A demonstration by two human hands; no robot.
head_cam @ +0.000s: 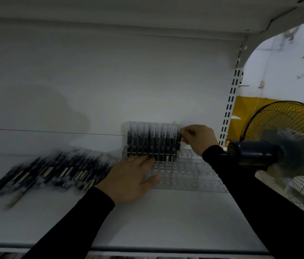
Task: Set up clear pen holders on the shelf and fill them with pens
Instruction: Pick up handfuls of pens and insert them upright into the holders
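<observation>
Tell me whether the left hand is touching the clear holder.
Touching. The head view shows the left hand lying flat with straight fingers on the near left part of the clear holder, its fingertips reaching the standing pens.

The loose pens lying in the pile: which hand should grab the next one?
Left, probably. The left hand lies flat on the clear pen holder, right beside the pile of pens. The right hand is busy pinching a pen at the row's far end.

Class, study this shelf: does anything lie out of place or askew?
One pen lies apart at the near left end of the loose pen pile on the shelf, slanted. Otherwise nothing stands out, though blur hides detail.
</observation>
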